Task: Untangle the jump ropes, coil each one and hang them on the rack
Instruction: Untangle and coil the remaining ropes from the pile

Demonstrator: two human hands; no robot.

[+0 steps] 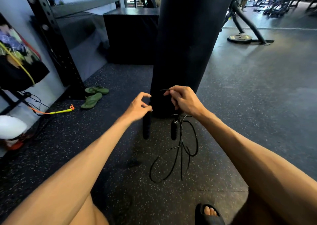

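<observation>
Pinching with thumb and forefinger, the right grip (183, 101) holds the cord of the black jump rope (180, 145), raised in front of the punching bag (180, 44). Beside it, the left grip (139, 107) is curled, with its fingertips at the top of one black handle (146, 127), which hangs upright below it. Motion blur hides the exact contact, but I read this as a hold. The second handle (173, 130) hangs under the right grip, and several cord loops dangle beneath it over the speckled floor (103, 156). I cannot tell whether the loops touch the floor. To the left, a yellow and orange rope (58, 111) lies on the floor near the black rack upright (51, 36). Two green sandals (94, 96) lie between that rope and the punching bag.
</observation>
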